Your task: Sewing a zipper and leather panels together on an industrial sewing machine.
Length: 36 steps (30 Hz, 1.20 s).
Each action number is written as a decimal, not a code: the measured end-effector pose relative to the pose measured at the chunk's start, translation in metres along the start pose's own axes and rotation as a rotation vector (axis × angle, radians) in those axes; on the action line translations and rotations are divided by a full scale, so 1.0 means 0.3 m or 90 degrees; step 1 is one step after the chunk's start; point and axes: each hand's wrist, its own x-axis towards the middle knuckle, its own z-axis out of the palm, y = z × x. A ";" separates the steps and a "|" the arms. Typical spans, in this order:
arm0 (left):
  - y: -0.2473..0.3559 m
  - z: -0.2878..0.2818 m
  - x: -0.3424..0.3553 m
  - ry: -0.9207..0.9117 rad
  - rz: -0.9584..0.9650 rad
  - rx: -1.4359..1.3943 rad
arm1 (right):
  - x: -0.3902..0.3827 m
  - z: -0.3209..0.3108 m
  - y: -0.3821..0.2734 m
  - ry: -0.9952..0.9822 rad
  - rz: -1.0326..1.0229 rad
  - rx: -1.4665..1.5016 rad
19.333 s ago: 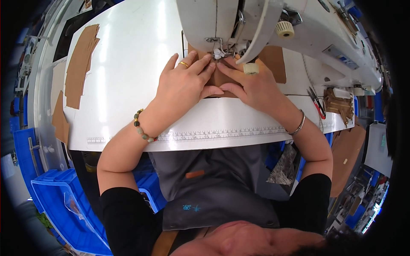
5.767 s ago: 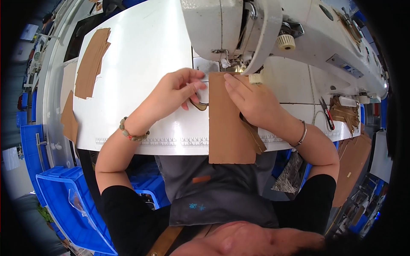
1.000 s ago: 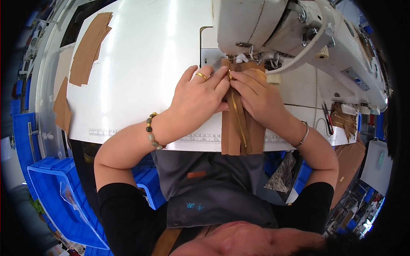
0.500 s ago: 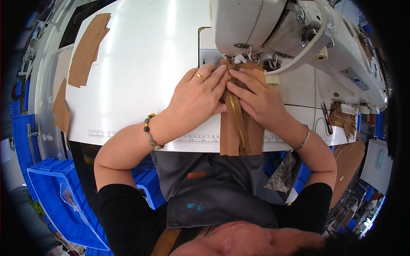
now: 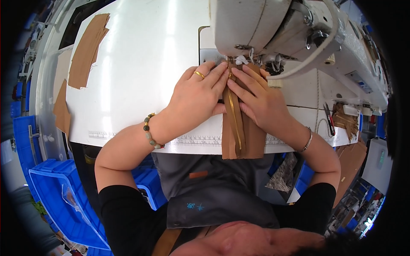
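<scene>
A brass-toothed zipper (image 5: pixel 233 106) on brown tape lies lengthwise over a flat brown fabric piece (image 5: pixel 255 138). Both run from beneath the white sewing machine's head (image 5: pixel 245 21) to just past the table's front edge. My left hand (image 5: pixel 197 91) rests on the left side, its fingers stretched flat toward the needle area and their tips beside the zipper. On the right, my right hand (image 5: pixel 264 100) lies on the fabric, fingers extended and spread, fingertips close to the zipper teeth. The zipper's far end sits by the presser foot, whose details are too small to make out.
Brown cut pieces (image 5: pixel 88 53) lie stacked at the far left of the white table. A printed ruler strip (image 5: pixel 192 140) runs along the front edge. Red-handled snips (image 5: pixel 329 120) and brown scraps (image 5: pixel 346 116) lie at the right. Blue bins (image 5: pixel 64 213) stand below left.
The zipper's near end has swung left and lies straighter. The fabric's near end hangs slightly further past the table edge. My hands stay almost in place, with the right fingers a little more spread.
</scene>
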 end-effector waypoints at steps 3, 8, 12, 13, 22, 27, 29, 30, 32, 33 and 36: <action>0.019 0.001 -0.010 -0.008 0.007 0.000 | -0.022 -0.012 -0.020 -0.019 0.004 -0.018; 0.016 0.008 -0.005 0.003 0.018 0.006 | -0.034 -0.016 -0.025 0.000 0.008 -0.030; 0.014 0.010 0.006 0.016 0.006 -0.006 | -0.030 -0.012 -0.014 -0.003 0.025 -0.037; 0.014 0.011 0.009 0.016 0.006 -0.008 | -0.028 -0.012 -0.010 0.010 0.019 -0.035; 0.010 0.012 0.028 0.001 -0.022 -0.042 | -0.018 -0.008 0.011 0.008 0.026 -0.039; 0.007 0.013 0.033 -0.017 -0.028 -0.040 | -0.012 -0.009 0.015 0.011 0.022 -0.047; 0.006 0.010 0.034 -0.005 -0.026 -0.037 | -0.013 -0.008 0.013 0.014 0.021 -0.045; 0.008 0.008 0.033 -0.009 -0.025 -0.030 | -0.015 -0.008 0.010 0.025 0.012 -0.072; 0.017 0.007 0.025 0.009 -0.008 -0.019 | -0.027 -0.012 0.003 0.037 0.003 -0.101; 0.022 0.008 0.019 0.029 0.009 -0.001 | -0.036 -0.015 -0.004 0.061 -0.015 -0.128; 0.044 0.020 -0.006 0.085 0.128 0.002 | -0.080 -0.030 -0.037 0.086 -0.070 -0.152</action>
